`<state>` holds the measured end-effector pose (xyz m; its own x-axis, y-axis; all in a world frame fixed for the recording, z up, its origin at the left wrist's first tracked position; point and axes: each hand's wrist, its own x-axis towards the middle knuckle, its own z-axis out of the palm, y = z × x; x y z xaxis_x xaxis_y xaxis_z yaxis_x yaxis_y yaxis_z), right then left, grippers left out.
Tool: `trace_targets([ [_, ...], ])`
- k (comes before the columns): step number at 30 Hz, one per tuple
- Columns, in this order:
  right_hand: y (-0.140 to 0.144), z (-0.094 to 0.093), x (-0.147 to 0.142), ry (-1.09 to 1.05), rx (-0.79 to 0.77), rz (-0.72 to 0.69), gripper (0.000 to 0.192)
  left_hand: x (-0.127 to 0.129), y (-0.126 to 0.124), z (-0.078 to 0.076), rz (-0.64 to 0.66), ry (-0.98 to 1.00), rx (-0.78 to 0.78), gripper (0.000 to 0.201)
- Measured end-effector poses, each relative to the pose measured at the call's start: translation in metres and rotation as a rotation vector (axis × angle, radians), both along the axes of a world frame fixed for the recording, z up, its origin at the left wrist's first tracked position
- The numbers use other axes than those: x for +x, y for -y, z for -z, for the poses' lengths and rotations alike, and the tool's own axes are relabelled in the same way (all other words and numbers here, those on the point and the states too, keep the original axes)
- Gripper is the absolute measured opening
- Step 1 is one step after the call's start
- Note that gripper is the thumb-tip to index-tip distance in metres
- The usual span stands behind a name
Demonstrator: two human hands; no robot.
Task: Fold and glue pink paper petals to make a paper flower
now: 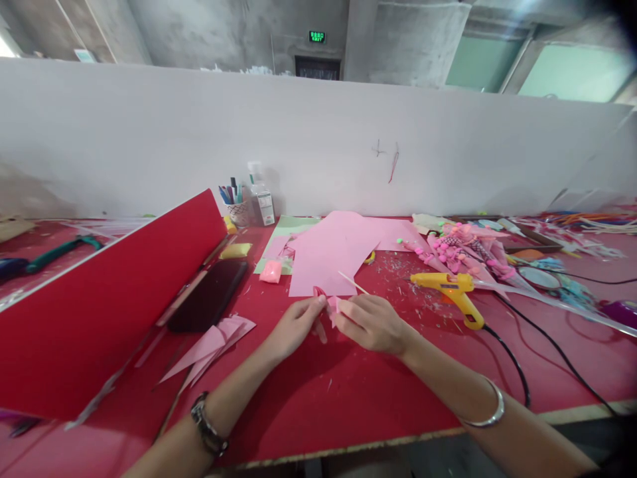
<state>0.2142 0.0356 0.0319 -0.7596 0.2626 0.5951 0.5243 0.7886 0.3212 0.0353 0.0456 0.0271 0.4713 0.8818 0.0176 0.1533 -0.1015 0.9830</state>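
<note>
The red surface (308,398) takes most of the view, w/ a white wall along its far edge. At the left side a big red board (99,312) stands tilted, and a black case (206,295) lies just beside its lower edge. Near the far edge, approx. at the middle, lie pink paper sheets (333,249). To the right of them is a pile of pink flower bouquets (462,249), and a yellow glue gun (450,289) lies near, its black cable going to the near edge. Folded pink paper (213,345) lies left of the hands. The left hand (293,325) and right hand (371,322) meet at the middle of the surface; both are narrow, pinching together a small pink paper piece (331,304) w/ the fingertips. A thin stick (353,282) points out above the right hand.
</note>
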Motion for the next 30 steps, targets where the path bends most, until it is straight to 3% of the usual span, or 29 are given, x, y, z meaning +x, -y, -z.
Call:
trace_targets([
  [3,0.0,0.0,-0.001,0.027,0.124,0.009,0.017,0.001,-0.002,0.002,-0.013,0.025,-0.11,0.036],
  [7,-0.001,-0.002,-0.003,0.053,0.222,-0.05,0.01,-0.001,-0.004,0.003,-0.029,0.011,-0.073,0.028],
  [14,0.0,-0.004,-0.006,0.074,0.184,-0.103,0.005,-0.003,-0.003,0.004,0.06,0.034,0.003,0.027],
  [17,-0.003,0.0,-0.006,-0.178,-0.03,-0.067,0.014,-0.003,-0.002,0.004,-0.047,-0.077,0.167,0.025],
  [21,-0.008,0.008,-0.006,-0.648,-0.54,0.076,0.037,-0.004,0.001,0.003,-0.207,-0.368,0.523,0.018],
  [25,-0.013,0.014,-0.007,-0.752,-0.997,0.071,0.036,-0.006,0.004,0.002,-0.207,-0.601,0.767,0.014],
  [30,-0.017,0.019,-0.007,-0.806,-1.17,0.012,0.029,-0.006,0.003,0.002,-0.163,-0.661,0.847,0.01],
])
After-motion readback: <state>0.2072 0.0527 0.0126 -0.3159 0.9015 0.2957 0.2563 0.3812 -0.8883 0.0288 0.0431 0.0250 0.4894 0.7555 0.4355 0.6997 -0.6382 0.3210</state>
